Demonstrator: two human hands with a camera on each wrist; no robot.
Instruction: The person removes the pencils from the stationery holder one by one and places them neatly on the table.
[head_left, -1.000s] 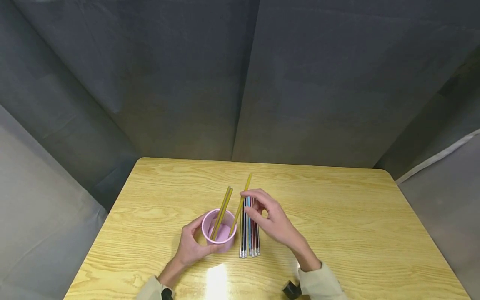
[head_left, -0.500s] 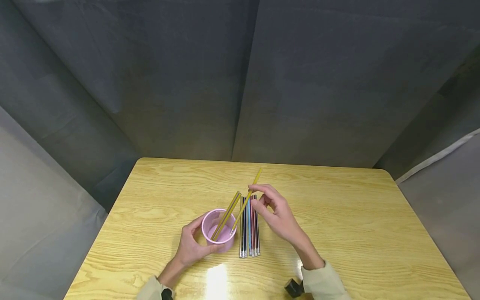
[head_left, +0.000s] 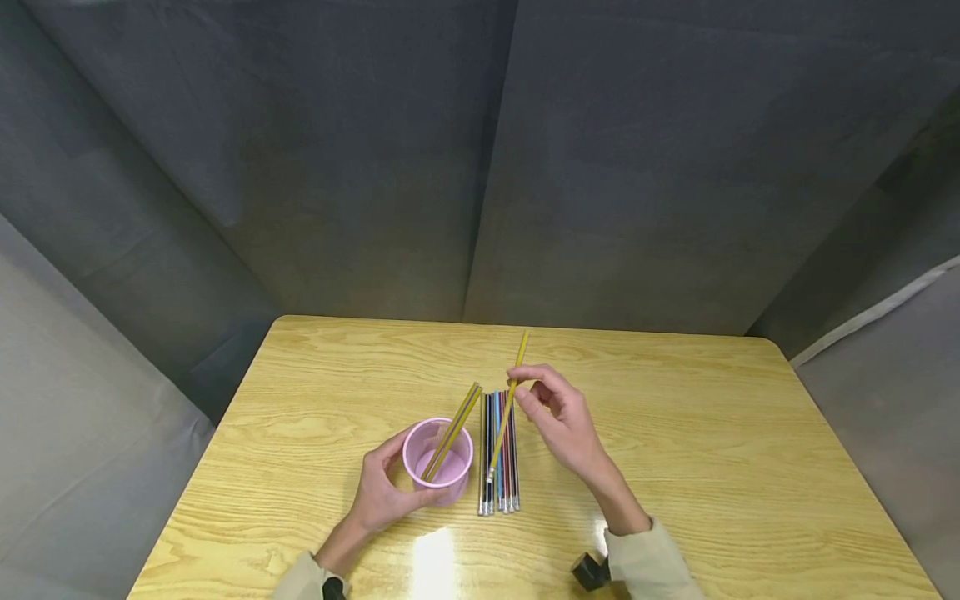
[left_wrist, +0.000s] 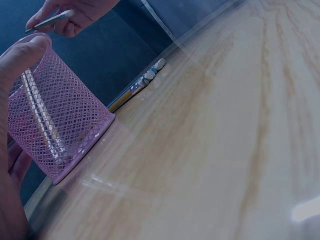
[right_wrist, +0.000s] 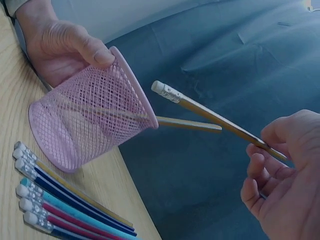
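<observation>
A pink mesh pencil cup (head_left: pixel 441 493) stands on the table, and my left hand (head_left: pixel 381 492) grips its side, thumb at the rim. Yellow pencils (head_left: pixel 454 429) lean inside the cup toward the right, as the left wrist view shows through the mesh. My right hand (head_left: pixel 558 417) pinches another yellow pencil (right_wrist: pixel 215 117) between thumb and fingers. Its white eraser end points toward the cup but lies outside it, above the row of pencils. That row of several pencils (head_left: pixel 501 467), dark, light blue, red and yellow, lies beside the cup with erasers toward me.
The wood-grain table (head_left: pixel 712 433) extends to both sides. Dark grey cloth (head_left: pixel 360 167) hangs behind its far edge. A black device (head_left: pixel 590 572) sits at the right wrist beside the light sleeve (head_left: pixel 648 562).
The right hand has drawn its yellow pencil out of the cup, moving right and slightly away. The pencils in the cup have tipped to the right. The left hand stays put.
</observation>
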